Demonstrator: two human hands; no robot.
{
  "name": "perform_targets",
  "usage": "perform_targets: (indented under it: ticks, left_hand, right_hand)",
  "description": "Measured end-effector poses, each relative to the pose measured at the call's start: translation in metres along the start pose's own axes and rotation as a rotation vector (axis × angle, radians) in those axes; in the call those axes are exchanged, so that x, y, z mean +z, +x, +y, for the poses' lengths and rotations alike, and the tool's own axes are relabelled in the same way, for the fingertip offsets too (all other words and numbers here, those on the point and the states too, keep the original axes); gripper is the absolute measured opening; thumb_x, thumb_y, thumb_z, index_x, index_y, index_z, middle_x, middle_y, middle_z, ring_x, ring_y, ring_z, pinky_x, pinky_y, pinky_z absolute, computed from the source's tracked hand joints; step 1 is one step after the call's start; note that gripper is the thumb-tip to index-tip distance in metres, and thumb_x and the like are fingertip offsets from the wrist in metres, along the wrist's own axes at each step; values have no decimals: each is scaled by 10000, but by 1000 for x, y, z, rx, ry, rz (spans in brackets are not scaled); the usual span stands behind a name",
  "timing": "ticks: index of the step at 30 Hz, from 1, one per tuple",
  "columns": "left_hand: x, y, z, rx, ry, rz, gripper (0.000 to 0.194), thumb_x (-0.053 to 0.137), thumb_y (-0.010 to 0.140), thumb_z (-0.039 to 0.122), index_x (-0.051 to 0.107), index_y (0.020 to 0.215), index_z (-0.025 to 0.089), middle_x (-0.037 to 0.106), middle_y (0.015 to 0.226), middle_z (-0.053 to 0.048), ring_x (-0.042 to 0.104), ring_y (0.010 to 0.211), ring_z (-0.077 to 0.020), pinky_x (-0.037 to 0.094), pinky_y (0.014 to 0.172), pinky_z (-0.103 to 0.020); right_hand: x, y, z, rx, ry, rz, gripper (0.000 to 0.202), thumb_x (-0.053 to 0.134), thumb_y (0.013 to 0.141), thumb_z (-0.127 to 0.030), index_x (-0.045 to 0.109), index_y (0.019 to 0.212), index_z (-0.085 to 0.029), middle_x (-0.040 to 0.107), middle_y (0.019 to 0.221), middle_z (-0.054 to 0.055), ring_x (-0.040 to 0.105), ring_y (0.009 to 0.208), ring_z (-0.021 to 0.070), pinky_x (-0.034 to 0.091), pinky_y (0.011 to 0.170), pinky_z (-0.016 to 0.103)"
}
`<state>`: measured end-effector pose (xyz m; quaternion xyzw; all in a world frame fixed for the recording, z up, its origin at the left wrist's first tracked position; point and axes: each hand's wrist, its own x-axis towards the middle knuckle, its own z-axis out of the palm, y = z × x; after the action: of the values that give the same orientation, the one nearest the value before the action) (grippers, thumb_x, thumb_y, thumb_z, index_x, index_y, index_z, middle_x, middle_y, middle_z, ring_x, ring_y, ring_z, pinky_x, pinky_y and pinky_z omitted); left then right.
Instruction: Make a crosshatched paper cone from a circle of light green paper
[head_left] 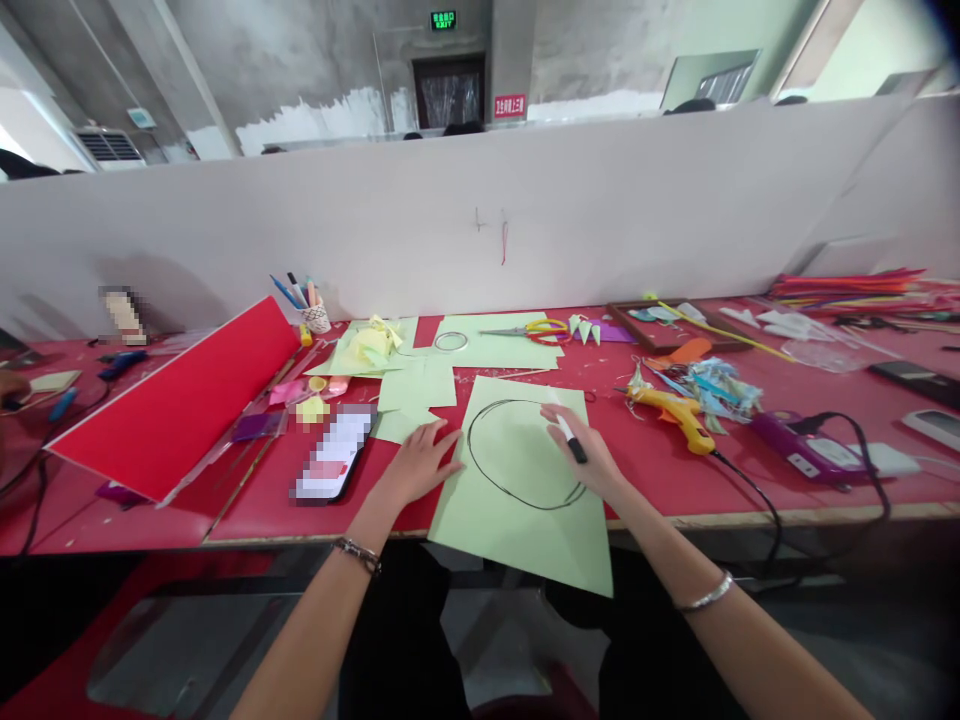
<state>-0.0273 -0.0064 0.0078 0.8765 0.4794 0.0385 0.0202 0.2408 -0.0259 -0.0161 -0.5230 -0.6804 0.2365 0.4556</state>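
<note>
A sheet of pale green paper lies in front of me, its near end hanging past the table edge. On it is a large black circle, drawn in more than one line. My right hand is closed around a black-and-white marker at the circle's upper right; the fingers hide part of the line. At the sheet's left edge my left hand lies flat with its fingers spread. Close to that hand are a phone and smaller pieces of green paper.
Behind the sheet lie yellow-handled scissors and a coil of wire. A yellow glue gun with its cord rests at the right, near a purple box. A red board leans at the left by a pen cup.
</note>
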Motion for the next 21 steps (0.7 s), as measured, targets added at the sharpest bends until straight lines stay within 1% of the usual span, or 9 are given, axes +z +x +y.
perform_targets:
  ticks: [3, 5, 7, 9, 12, 14, 17, 19, 21]
  left_hand:
    - [-4, 3, 1, -42, 39, 92, 408, 367, 864, 314, 411, 1239, 161, 350, 1333, -148, 319, 1221, -278, 306, 974, -436]
    - [-4, 0, 8, -61, 48, 140, 381, 368, 855, 250, 414, 1226, 173, 381, 1309, -134, 356, 1191, -268, 347, 942, -428]
    - [-1, -8, 15, -64, 33, 145, 375, 377, 848, 260, 417, 1215, 197, 428, 1269, -113, 405, 1150, -251, 399, 896, -399]
    - [3, -15, 20, -58, -10, 111, 391, 376, 850, 323, 410, 1221, 203, 451, 1252, -106, 424, 1138, -246, 412, 885, -388]
    - [9, -22, 16, -21, -81, 75, 450, 365, 847, 420, 379, 1253, 226, 431, 1299, -84, 385, 1190, -236, 346, 958, -405]
    - [12, -20, 8, 3, -106, 66, 478, 355, 844, 459, 351, 1277, 256, 399, 1340, -56, 343, 1230, -219, 265, 1015, -419]
    - [14, -13, -5, 33, -143, 27, 497, 321, 849, 489, 314, 1302, 288, 357, 1376, -26, 297, 1264, -196, 181, 1048, -431]
    - [14, -8, -10, 52, -161, 14, 499, 306, 852, 493, 307, 1309, 293, 350, 1382, -15, 287, 1271, -186, 171, 1052, -422]
    - [14, -6, -11, 63, -165, 26, 499, 306, 851, 496, 320, 1305, 291, 363, 1374, -8, 292, 1268, -178, 169, 1056, -408]
  right_hand:
    - [-5, -7, 4, -96, -297, -170, 222, 397, 837, -301, 499, 1015, -216, 594, 1058, 97, 555, 971, 238, 426, 818, 379]
    - [-3, -11, 2, -126, -420, -207, 206, 394, 836, -270, 502, 999, -207, 593, 1052, 104, 547, 970, 241, 419, 816, 384]
    - [0, -16, -3, -132, -532, -204, 199, 398, 834, -251, 506, 991, -194, 603, 1019, 117, 550, 950, 250, 410, 804, 388]
    - [2, -20, -11, -126, -622, -190, 182, 412, 830, -240, 520, 968, -190, 623, 945, 121, 563, 900, 257, 397, 786, 386]
    - [-2, -23, -23, -95, -657, -164, 156, 437, 825, -265, 544, 920, -201, 635, 766, 95, 579, 759, 243, 377, 769, 386]
    - [-9, -21, -27, -54, -533, -140, 197, 425, 834, -312, 535, 963, -212, 621, 715, 68, 575, 688, 219, 391, 740, 368]
    - [-16, -8, -29, 21, -147, -40, 298, 386, 843, -392, 482, 1073, -228, 609, 817, 54, 582, 706, 191, 431, 680, 323]
    - [-14, 6, -29, 85, 113, 41, 317, 394, 829, -433, 505, 1039, -225, 599, 890, 58, 594, 751, 183, 449, 693, 321]
    - [-6, 22, -27, 151, 329, 95, 301, 428, 801, -453, 551, 923, -208, 602, 869, 54, 604, 751, 176, 460, 726, 337]
